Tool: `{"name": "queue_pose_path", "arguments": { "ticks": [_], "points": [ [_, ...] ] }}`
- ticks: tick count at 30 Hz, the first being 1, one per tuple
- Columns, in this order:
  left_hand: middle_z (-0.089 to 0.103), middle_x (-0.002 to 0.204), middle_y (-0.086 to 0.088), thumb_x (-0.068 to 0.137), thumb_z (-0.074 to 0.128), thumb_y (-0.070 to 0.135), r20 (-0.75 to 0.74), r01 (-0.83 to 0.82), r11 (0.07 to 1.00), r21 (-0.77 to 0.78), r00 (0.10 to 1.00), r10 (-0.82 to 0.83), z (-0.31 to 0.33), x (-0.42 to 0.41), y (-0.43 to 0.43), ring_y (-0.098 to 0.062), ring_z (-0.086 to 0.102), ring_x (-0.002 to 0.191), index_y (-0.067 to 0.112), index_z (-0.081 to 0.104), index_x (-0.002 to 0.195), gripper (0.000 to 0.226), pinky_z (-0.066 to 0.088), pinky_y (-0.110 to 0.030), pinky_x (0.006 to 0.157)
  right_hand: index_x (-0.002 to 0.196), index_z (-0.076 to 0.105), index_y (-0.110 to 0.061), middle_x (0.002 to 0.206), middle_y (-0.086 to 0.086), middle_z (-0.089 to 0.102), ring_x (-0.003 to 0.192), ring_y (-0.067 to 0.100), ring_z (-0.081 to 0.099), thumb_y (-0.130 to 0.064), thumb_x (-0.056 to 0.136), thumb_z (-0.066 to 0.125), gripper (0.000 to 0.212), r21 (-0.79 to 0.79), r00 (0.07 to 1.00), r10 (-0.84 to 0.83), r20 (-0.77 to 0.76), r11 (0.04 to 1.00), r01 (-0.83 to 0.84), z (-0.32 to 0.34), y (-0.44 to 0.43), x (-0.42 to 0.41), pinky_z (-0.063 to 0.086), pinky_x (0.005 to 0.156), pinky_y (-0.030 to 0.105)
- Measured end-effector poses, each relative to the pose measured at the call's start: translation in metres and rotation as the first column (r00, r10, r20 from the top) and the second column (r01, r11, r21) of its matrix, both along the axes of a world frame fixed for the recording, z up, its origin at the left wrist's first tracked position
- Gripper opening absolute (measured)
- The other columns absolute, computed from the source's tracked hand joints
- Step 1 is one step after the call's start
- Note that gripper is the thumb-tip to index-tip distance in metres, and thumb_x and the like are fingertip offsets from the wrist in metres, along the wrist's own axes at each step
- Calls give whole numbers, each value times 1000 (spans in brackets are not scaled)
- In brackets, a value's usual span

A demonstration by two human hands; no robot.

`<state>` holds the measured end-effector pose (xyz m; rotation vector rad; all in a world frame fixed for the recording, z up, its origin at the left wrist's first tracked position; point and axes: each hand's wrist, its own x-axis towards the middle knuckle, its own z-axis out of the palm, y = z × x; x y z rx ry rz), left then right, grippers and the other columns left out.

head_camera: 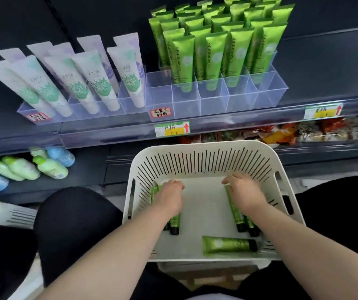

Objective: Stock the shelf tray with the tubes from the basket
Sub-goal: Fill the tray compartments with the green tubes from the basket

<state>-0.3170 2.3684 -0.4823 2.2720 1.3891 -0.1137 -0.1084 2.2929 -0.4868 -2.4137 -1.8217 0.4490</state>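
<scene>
My left hand (169,198) is down inside the white plastic basket (206,151), the one with thin slots in its walls. It sits by the basket's left wall, on top of two shiny green plastic tubes with black caps. These are the left tubes (175,221). My fingers curl down around them, so this hand is holding them. Only their black caps and a bit of green stick out from under it.

My right hand (245,193) is by the basket's right wall. It curls around two more green tubes of the same kind, the right tubes (238,219), and holds them too. Both pairs lie flat on the basket floor with their caps toward me.

One more green tube, the single tube (227,245), lies alone on its side at the near edge of the basket floor. No hand touches it.

Past the far wall of the basket, up on the shelf, is the clear plastic tray (214,100) with little square boxes in it. Many standing tubes (214,57) in the same green fill it, caps down.

Left of that, also past the basket, white tubes with green leaf pictures (100,83) lean in another clear tray. Low down, left of the basket, small green and blue bottles (50,165) lie on a dark shelf.
</scene>
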Motion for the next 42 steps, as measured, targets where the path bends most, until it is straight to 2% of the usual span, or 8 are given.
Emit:
{"name": "queue_pose_path", "arguments": {
  "ticks": [4,10,13,19,24,31,36,42],
  "points": [
    [48,135,-9,91,48,1,-38,-15,995,-97,999,11,-19,0,-3,-24,43,125,10,49,134,44,34,-29,101,135,47,-24,135,4,49,131,26,35,-11,94,44,42,-257,999,-22,-23,966,16,-25,-3,5,38,102,35],
    [49,137,-8,92,50,6,-17,-1,994,-110,1000,-1,-34,2,-11,-22,44,125,12,52,131,40,33,-28,100,140,35,-11,134,12,48,122,26,47,-13,95,42,45,-439,995,-87,-52,897,56,-45,2,-6,38,102,31],
    [50,135,-6,92,50,4,16,-14,995,-96,1000,16,-39,1,-14,-20,46,123,13,54,130,39,35,-27,99,145,24,-10,136,12,44,125,28,43,-13,91,49,59,-422,998,-42,-56,906,15,-48,6,-11,37,102,36],
    [49,136,-5,93,49,5,35,-32,989,-145,999,38,-44,-8,-13,-19,45,125,12,53,130,37,34,-27,103,143,25,-10,134,11,41,121,30,42,-24,81,69,77,-361,997,66,47,931,-44,-51,11,-24,42,98,37],
    [50,136,-4,95,49,7,63,-70,991,-112,995,78,-41,-12,-10,-19,49,123,14,54,129,35,39,-30,103,146,16,-9,129,16,43,117,33,45,-5,83,54,74,-354,987,36,159,935,23,-57,16,-34,48,92,38],
    [53,131,-6,94,51,7,36,-107,988,-111,993,112,-40,-12,-11,-20,52,117,11,54,129,35,42,-31,98,147,16,-21,127,11,45,112,30,48,-10,82,48,74,-358,997,33,65,934,-7,-58,10,-28,48,86,39],
    [56,120,-10,90,48,-1,-80,-144,980,-139,988,133,-42,-11,-15,-24,55,108,7,55,123,35,48,-34,88,149,-1,-34,121,10,48,105,30,51,-3,84,42,84,-341,994,104,18,936,-92,-60,8,-31,47,79,39],
    [52,122,-11,89,48,-2,-151,-136,961,-239,983,102,-52,-5,-15,-26,53,112,6,57,119,32,43,-30,91,132,31,-27,111,8,55,90,29,58,-6,89,43,49,-331,994,94,-57,937,-107,-58,9,-24,44,65,35]
  ]
}}
